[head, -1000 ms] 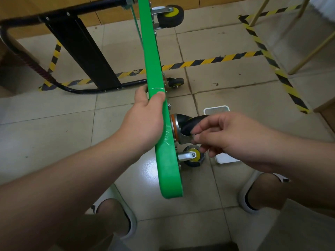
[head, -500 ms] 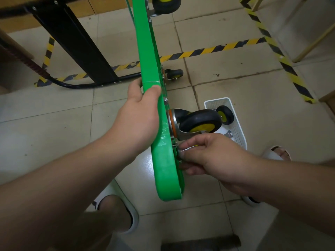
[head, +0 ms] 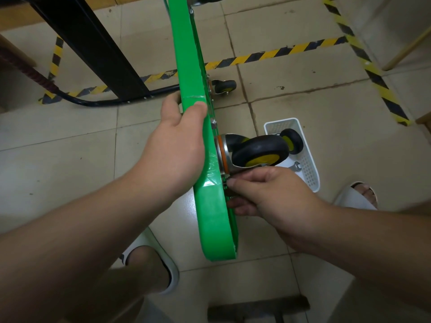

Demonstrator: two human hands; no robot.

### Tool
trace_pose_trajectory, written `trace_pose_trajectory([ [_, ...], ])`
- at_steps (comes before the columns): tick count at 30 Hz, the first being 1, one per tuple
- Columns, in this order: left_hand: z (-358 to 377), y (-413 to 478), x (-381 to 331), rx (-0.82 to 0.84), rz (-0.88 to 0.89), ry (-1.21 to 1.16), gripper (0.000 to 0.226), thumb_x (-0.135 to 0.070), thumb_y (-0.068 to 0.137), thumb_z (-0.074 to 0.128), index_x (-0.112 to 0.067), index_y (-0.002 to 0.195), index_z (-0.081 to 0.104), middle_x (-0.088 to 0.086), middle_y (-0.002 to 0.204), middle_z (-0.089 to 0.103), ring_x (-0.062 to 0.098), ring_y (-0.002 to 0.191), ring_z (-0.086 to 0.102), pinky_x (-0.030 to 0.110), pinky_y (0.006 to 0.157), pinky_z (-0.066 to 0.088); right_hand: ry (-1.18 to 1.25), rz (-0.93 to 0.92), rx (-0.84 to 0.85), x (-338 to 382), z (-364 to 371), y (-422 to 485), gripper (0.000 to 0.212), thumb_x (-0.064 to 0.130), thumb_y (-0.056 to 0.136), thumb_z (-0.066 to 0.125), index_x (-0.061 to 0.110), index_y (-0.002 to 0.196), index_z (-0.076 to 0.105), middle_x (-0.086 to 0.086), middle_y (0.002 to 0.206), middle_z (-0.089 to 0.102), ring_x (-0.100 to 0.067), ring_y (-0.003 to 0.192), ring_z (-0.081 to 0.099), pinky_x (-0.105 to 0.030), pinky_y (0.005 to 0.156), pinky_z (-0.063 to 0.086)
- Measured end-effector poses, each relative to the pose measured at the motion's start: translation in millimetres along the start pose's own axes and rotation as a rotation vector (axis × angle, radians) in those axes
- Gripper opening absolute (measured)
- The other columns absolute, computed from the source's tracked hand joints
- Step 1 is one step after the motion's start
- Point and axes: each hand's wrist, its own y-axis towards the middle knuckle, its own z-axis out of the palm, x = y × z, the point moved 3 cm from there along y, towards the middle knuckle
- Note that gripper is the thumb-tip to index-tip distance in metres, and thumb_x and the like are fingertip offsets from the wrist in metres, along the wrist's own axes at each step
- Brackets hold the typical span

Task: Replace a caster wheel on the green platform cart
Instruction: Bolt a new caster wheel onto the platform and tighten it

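The green platform cart [head: 211, 213] stands on its edge, seen end-on, running from top centre down to the lower middle. My left hand [head: 177, 148] grips the cart's edge from the left. A black and yellow caster wheel [head: 258, 152] sticks out to the right of the deck on a metal mount. Just below that mount my right hand [head: 268, 192] pinches a small metal part at the caster's plate; my fingers hide what it is. A second caster [head: 225, 86] sits further up the deck.
A white plastic basket [head: 310, 176] on the floor right of the cart holds a spare black and yellow wheel [head: 292, 141] and a small wrench [head: 295, 166]. The black folded handle frame [head: 93, 52] lies at the upper left. My slippered feet flank the cart. Yellow-black tape marks the floor.
My right hand has dropped from the wheel to the mount plate below it and closed on a small part. The view has shifted downward. My left hand keeps its grip.
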Motion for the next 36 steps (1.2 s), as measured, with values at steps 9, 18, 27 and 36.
trace_pose_trajectory([
  [9,-0.5,-0.9,-1.5,-0.005,-0.009,0.003,0.037,-0.046,0.105,0.033,-0.043,0.142,0.036,-0.016,0.092,0.055,0.006,0.076,0.059,0.028,0.059,0.042,0.014,0.0,0.027,-0.2,1.2,3.3,0.012,0.004,0.092,0.067,-0.002,0.099,0.074,-0.018,0.094,0.077,-0.032,0.088,0.075,-0.036,0.079,0.063],
  [18,0.1,-1.5,-2.1,0.002,-0.009,-0.017,0.037,-0.046,0.105,0.034,-0.043,0.142,0.037,-0.015,0.094,0.058,0.008,0.077,0.062,0.029,0.06,0.046,-0.058,0.005,0.031,1.1,-1.4,1.9,0.014,0.01,0.093,0.069,-0.002,0.098,0.073,-0.017,0.091,0.076,-0.03,0.083,0.076,-0.036,0.076,0.063],
  [27,0.0,-1.8,-2.8,-0.014,-0.004,0.0,0.038,-0.045,0.105,0.034,-0.042,0.143,0.037,-0.017,0.091,0.055,0.004,0.073,0.058,0.025,0.056,0.041,-0.189,-0.007,0.019,4.1,0.0,5.1,0.027,0.025,0.095,0.068,-0.002,0.091,0.073,-0.011,0.073,0.073,-0.019,0.061,0.069,-0.028,0.06,0.058],
  [36,-0.3,-2.3,-3.5,-0.009,-0.006,-0.011,0.037,-0.045,0.105,0.034,-0.042,0.142,0.037,-0.017,0.091,0.054,0.005,0.075,0.059,0.025,0.058,0.044,-0.331,-0.034,0.031,2.7,2.0,5.3,0.032,0.035,0.1,0.059,0.007,0.092,0.071,-0.011,0.078,0.069,-0.02,0.066,0.068,-0.032,0.063,0.058],
])
